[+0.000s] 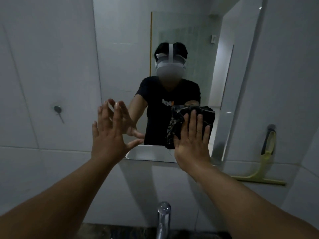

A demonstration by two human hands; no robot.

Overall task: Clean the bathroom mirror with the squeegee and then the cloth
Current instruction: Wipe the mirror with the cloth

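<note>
Here the right hand (191, 138) presses flat, fingers spread, on the dark cloth (177, 121) against the mirror (124, 57). The left hand (110, 133), at nine o'clock, splays empty. The squeegee (265, 161) hangs on the wall at three o'clock; the tap (163, 219) stands at six.

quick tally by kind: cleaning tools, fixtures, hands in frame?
Cleaning tools: 2, the dark cloth and the yellow-green squeegee hanging on the wall
Fixtures: 3, the mirror, the faucet and the wall hook
Hands: 2, left hand and right hand
Total: 7
</note>
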